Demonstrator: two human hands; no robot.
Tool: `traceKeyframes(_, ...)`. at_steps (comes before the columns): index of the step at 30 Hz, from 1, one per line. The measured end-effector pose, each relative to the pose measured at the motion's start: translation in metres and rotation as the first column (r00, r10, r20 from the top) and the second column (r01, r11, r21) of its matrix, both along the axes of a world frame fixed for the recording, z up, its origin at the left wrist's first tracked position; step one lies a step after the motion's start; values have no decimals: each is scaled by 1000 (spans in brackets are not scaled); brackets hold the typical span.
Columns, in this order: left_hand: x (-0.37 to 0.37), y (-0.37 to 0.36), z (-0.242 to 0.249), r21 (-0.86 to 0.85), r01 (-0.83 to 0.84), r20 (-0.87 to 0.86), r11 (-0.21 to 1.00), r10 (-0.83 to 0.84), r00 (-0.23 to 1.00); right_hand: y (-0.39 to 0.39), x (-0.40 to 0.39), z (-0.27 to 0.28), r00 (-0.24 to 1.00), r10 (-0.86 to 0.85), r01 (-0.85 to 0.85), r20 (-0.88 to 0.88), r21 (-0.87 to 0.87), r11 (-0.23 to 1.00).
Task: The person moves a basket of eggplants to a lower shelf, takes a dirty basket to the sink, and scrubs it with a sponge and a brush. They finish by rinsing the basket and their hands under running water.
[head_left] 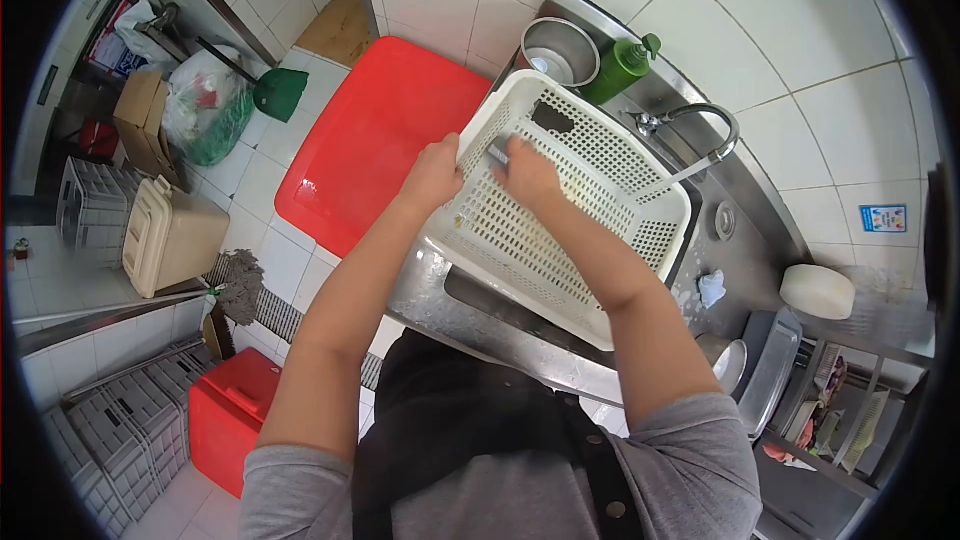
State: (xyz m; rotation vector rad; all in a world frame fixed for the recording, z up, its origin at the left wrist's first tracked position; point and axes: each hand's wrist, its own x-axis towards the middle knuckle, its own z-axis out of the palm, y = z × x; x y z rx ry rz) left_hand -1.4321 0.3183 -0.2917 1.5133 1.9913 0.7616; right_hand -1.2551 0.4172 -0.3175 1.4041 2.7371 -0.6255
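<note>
A white plastic basket [610,155] with perforated walls lies tilted over the steel sink [425,285]. My left hand [435,175] is closed around its left rim. Inside the basket, my right hand [528,177] presses a small grey scouring pad [499,149] near the left end; the fingers partly cover the pad and are slightly blurred. A dark ragged hole [552,117] shows in the basket's far wall. From the curved faucet [725,130], a stream of water runs into the basket's right end.
Behind the basket stand a steel bowl [560,50] and a green pump bottle [620,70]. A large red lid [385,130] is at the left. A crumpled pale cloth [711,288] lies on the counter at right, near metal trays [768,370]. A mop [240,285] rests on the floor.
</note>
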Motion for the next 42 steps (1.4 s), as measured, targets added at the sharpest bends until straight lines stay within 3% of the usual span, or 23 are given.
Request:
traceKeyframes(1, 0, 1, -1, -1, 3, 1, 1000, -3, 1000, -11, 1, 2, 1000, -3, 3, 1, -1, 1000)
traceKeyframes(2, 0, 4, -2, -3, 11, -12, 1000, -11, 1000, -30, 3, 1, 927, 366, -367, 78, 1, 930)
traceKeyframes(3, 0, 5, 0, -6, 17, -25, 1000, -18, 1000, -41, 5, 3, 717, 681, -685, 149, -28, 728)
traceKeyframes(4, 1, 6, 1, -8, 18, -23, 1000, -18, 1000, -38, 2, 6, 706, 690, -699, 163, -4, 715)
traceKeyframes(5, 0, 7, 2, -12, 49, -44, 999, -49, 998, -28, 3, 6, 703, 692, -701, 161, -4, 713)
traceKeyframes(7, -4, 9, 2, -23, 67, -66, 997, -69, 995, 4, 13, 6, 838, 538, -531, -92, 91, 843)
traceKeyframes(8, -5, 9, -1, -7, 50, -38, 999, -50, 998, 17, 13, 13, 953, 300, -299, -28, 33, 954)
traceKeyframes(9, -4, 7, -3, 5, 35, -8, 999, -35, 999, 26, 13, 18, 998, 41, -41, 52, -12, 999)
traceKeyframes(10, -2, 5, -4, -3, 35, -8, 999, -35, 999, 32, 11, 15, 991, -91, 91, 93, 11, 996)
traceKeyframes(14, 0, 7, -1, -27, -21, -51, 999, 19, 999, -44, -8, -4, 996, 55, -39, 77, -196, 980)
traceKeyframes(15, 0, 8, -1, -35, -34, -58, 999, 32, 998, -64, -7, -3, 982, 187, -174, 42, -213, 962)
traceKeyframes(18, -2, 7, 0, -38, -31, -69, 999, 28, 997, -72, 7, 13, 948, 295, -260, 117, -244, 934)
traceKeyframes(20, -2, 7, 3, -38, -30, -86, 999, 27, 996, -53, 30, 45, 826, 469, -356, 313, -355, 864)
traceKeyframes(23, -1, 6, 5, -47, -23, -80, 999, 19, 997, -51, 37, 60, 732, 576, -492, 362, -304, 816)
traceKeyframes(25, 0, 7, 6, -52, -28, -66, 998, 24, 997, -58, 24, 37, 779, 567, -517, 267, -237, 822)
traceKeyframes(27, 2, 6, 7, -18, -12, -80, 1000, 10, 997, -65, 6, 22, 913, 384, -360, 137, -167, 918)
traceKeyframes(28, 1, 7, 6, -22, -18, -85, 1000, 16, 996, -64, 4, 17, 931, 365, -360, 32, -96, 928)
traceKeyframes(32, -6, 10, -3, -34, -38, -80, 999, 35, 996, -65, 26, 19, 894, 418, -391, 163, -170, 904)
traceKeyframes(34, -5, 8, -5, -24, -25, -69, 999, 23, 997, -33, 38, 15, 948, 241, -205, 209, -178, 962)
traceKeyframes(35, -6, 7, -5, -11, -15, -50, 1000, 14, 999, -13, 37, 15, 972, 57, -28, 226, -128, 991)
traceKeyframes(37, -7, 5, -3, 0, 5, -40, 1000, -5, 999, 7, 26, 27, 962, -163, 190, 217, -106, 976)
traceKeyframes(39, -4, 7, -2, 16, -2, -79, 1000, 3, 997, -14, 17, 3, 985, -131, 149, 115, -158, 976)
traceKeyframes(42, -2, 10, 0, -32, -21, -98, 999, 18, 995, -68, 19, -7, 966, 231, -204, 118, -207, 957)
